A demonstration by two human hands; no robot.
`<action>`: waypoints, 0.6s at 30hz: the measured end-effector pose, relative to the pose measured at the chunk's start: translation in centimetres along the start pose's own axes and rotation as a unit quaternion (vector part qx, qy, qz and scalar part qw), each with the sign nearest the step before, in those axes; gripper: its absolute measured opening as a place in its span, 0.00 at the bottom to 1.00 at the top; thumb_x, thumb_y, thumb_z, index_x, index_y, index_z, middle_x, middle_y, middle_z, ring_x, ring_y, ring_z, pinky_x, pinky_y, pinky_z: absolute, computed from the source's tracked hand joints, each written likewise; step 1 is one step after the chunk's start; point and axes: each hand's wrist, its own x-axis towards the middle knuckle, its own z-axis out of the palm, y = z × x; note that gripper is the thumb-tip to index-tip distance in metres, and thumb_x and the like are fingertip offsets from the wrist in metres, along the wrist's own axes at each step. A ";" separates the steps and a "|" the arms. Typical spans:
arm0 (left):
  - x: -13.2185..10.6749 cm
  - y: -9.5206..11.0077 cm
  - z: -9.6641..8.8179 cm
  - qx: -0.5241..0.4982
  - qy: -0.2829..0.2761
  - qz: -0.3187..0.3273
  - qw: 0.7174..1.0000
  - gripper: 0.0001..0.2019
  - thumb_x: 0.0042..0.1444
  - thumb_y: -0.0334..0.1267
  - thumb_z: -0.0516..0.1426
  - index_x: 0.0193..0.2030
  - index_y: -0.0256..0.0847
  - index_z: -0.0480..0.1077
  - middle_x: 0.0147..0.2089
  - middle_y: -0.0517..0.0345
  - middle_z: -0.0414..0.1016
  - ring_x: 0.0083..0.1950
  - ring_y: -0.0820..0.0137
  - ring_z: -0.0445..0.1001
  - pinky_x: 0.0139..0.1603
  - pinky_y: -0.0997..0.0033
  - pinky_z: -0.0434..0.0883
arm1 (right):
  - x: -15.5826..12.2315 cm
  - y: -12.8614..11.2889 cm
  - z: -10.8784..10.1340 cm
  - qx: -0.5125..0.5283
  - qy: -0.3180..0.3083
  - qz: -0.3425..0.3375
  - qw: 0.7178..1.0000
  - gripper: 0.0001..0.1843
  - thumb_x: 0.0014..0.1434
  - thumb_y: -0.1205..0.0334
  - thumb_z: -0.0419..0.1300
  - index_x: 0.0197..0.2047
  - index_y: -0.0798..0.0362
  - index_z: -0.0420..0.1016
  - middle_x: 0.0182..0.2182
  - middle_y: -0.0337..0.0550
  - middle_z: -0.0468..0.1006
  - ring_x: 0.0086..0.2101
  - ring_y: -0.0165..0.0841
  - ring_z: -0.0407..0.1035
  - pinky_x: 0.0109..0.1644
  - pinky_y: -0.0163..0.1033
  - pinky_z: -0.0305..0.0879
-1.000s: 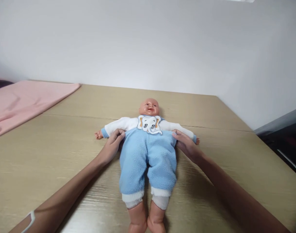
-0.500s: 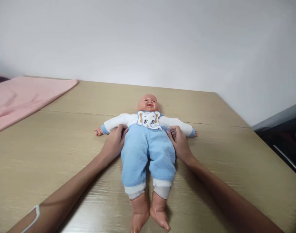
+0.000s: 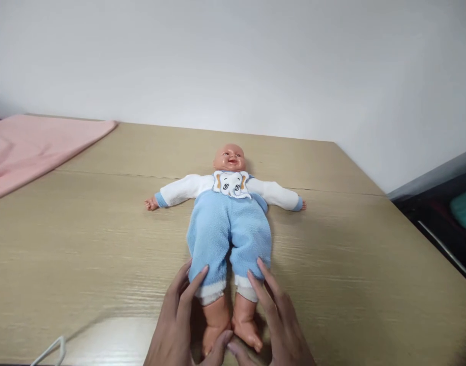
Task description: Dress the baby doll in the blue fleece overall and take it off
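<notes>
From your head camera, the doll (image 3: 229, 223) lies face up in the middle of the wooden table (image 3: 84, 229), head towards the wall (image 3: 233, 61) and feet towards you, both arms spread wide to the sides. It wears a white top with an elephant patch and fluffy blue trousers with white cuffs. Your left hand (image 3: 179, 325) is open, fingers spread, with the fingertips lying on the cuff end of the trouser leg on that side. Your right hand (image 3: 279, 325) is open too, its fingers laid along the other trouser leg. Your two thumbs nearly meet just below the doll's bare feet, so the hands frame the lower legs without closing around them. A pink cloth (image 3: 38, 147) is spread on the far left corner of the table, well apart from the doll.
</notes>
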 end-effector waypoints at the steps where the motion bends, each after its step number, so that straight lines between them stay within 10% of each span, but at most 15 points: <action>1: -0.2 -0.2 0.1 -0.002 -0.002 -0.003 1.000 0.44 0.67 0.49 0.66 0.84 0.47 0.53 0.80 0.33 0.60 0.79 0.41 0.69 0.68 0.38 0.83 | -0.4 0.1 0.5 0.000 0.010 -0.004 1.000 0.36 0.76 0.51 0.59 0.81 0.55 0.62 0.78 0.57 0.67 0.71 0.52 0.72 0.68 0.53 0.80; 10: -0.4 -2.2 -1.8 0.003 -0.006 0.021 1.000 0.30 0.71 0.42 0.62 0.78 0.55 0.64 0.72 0.44 0.71 0.70 0.53 0.81 0.63 0.54 0.87 | -1.7 0.8 0.1 0.015 0.068 0.017 0.997 0.28 0.72 0.67 0.62 0.73 0.49 0.72 0.65 0.52 0.81 0.62 0.44 0.80 0.63 0.47 0.83; 18: -1.2 -3.3 -1.4 -0.012 0.043 -0.009 0.999 0.36 0.69 0.51 0.65 0.79 0.52 0.61 0.69 0.41 0.75 0.66 0.46 0.82 0.61 0.41 0.87 | -1.0 1.3 -0.2 0.006 -0.005 0.051 0.999 0.52 0.64 0.60 0.70 0.84 0.53 0.52 0.74 0.62 0.70 0.70 0.60 0.71 0.67 0.67 0.80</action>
